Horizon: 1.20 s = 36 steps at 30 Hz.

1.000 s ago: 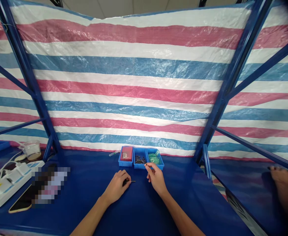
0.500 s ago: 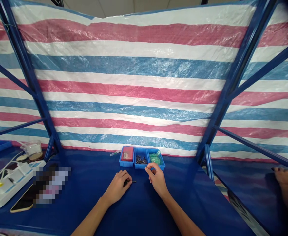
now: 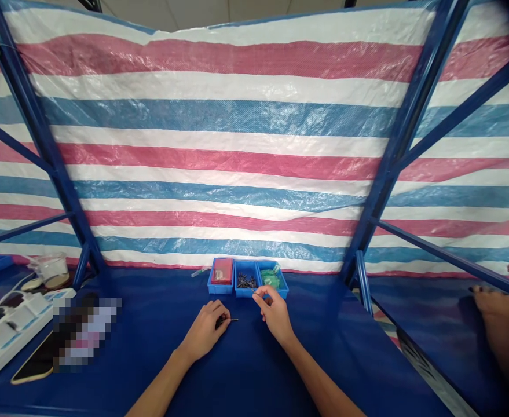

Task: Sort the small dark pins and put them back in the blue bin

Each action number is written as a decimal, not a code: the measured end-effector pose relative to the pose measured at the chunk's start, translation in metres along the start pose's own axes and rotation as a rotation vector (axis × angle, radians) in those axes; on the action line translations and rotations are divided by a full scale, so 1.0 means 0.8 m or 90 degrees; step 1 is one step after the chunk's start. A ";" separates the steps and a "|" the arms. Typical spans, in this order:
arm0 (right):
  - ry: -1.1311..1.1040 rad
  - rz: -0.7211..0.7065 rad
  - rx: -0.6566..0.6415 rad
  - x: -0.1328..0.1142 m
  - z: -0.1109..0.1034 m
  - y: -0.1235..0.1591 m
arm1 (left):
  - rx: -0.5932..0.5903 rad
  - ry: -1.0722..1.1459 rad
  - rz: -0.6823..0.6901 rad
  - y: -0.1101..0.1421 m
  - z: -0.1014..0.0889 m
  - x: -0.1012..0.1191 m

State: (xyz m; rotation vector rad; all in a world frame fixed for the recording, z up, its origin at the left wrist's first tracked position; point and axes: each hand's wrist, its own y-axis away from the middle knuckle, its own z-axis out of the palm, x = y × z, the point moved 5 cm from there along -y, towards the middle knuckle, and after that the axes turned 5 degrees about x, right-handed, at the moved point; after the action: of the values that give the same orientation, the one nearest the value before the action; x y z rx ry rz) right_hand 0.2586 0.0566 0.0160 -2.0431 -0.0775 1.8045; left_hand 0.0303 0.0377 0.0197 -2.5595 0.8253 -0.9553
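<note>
My left hand [image 3: 206, 333] rests on the blue table cover with its fingers curled around a thin dark pin-like part [image 3: 232, 319] whose tip sticks out to the right. Close beside it, my right hand [image 3: 274, 313] pinches a tiny part between thumb and forefinger, just in front of the bins. Three small blue bins stand in a row behind the hands: the left bin [image 3: 222, 272] holds something red, the middle bin [image 3: 246, 282] holds several dark pins, the right bin [image 3: 273, 280] holds green pieces.
A white power strip [image 3: 6, 336] with cables, a phone [image 3: 30, 365] and a blurred patch lie at the left. A clear cup [image 3: 51, 267] stands at the far left. Blue rack posts [image 3: 393, 150] frame a striped tarp. Another person's hand [image 3: 497, 307] shows at the right.
My right hand has drawn slightly back from the bins toward my left hand. The view has shifted a little. My left hand stays put.
</note>
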 end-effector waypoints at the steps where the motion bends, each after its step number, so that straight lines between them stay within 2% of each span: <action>1: 0.018 -0.027 0.008 -0.003 -0.001 0.000 | -0.002 0.001 0.000 0.000 -0.001 0.001; 4: 0.079 -0.102 0.034 -0.014 -0.004 0.000 | -0.007 0.006 -0.001 -0.001 -0.003 0.005; 6: 0.096 -0.118 0.038 -0.019 -0.005 0.000 | -0.005 0.009 0.000 -0.001 -0.003 0.005; 9: 0.071 -0.095 0.032 -0.019 -0.004 0.002 | 0.006 0.009 0.004 -0.001 -0.002 0.003; 15: 0.014 0.025 0.004 -0.002 -0.001 0.002 | 0.005 -0.001 0.009 -0.001 0.001 0.000; 21: -0.053 0.045 -0.037 0.003 0.007 -0.001 | 0.000 -0.004 0.005 0.000 -0.001 0.001; 25: -0.021 0.033 -0.018 0.007 0.003 -0.002 | 0.003 -0.007 0.000 0.000 -0.001 -0.002; 31: 0.086 -0.101 0.024 -0.011 -0.004 0.000 | 0.005 -0.004 0.004 0.000 0.001 -0.003; 33: 0.082 -0.092 0.006 -0.012 -0.002 0.002 | 0.010 -0.005 0.003 0.000 0.001 -0.003; 36: 0.042 -0.031 -0.025 -0.005 0.002 0.004 | 0.009 -0.004 -0.001 0.000 0.001 -0.003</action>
State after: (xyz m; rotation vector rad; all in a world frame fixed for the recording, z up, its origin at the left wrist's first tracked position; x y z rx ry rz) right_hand 0.2556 0.0530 0.0187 -2.1074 -0.1442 1.7177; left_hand 0.0294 0.0390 0.0176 -2.5500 0.8124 -0.9506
